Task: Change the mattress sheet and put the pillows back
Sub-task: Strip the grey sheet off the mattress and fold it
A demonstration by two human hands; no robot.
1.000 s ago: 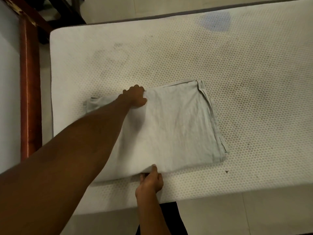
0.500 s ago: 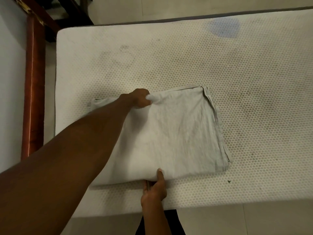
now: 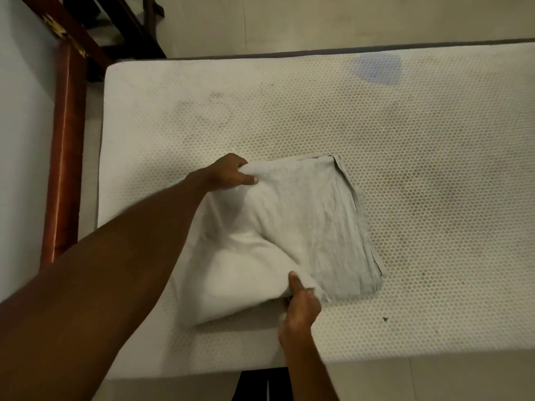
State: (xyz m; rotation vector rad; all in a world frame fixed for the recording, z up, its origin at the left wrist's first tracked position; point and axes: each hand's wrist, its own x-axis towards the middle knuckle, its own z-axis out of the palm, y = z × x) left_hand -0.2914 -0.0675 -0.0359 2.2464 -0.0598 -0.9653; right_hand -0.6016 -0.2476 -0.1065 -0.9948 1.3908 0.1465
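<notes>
Nearest, right hand (image 3: 299, 309) pinching the near edge of the folded sheet (image 3: 289, 227), thumb on top, fingers curled under. Sheet lying on the bare mattress (image 3: 434, 154), left part lifted and bunched, right part flat. Farther, left hand (image 3: 230, 173) gripping the far edge of the sheet, fingers curled round the cloth. Beyond, blue stain (image 3: 377, 68) near the far mattress edge; wooden frame (image 3: 65, 157) at left.

Bare forearms, no sleeves, dark trousers (image 3: 260, 386) below
</notes>
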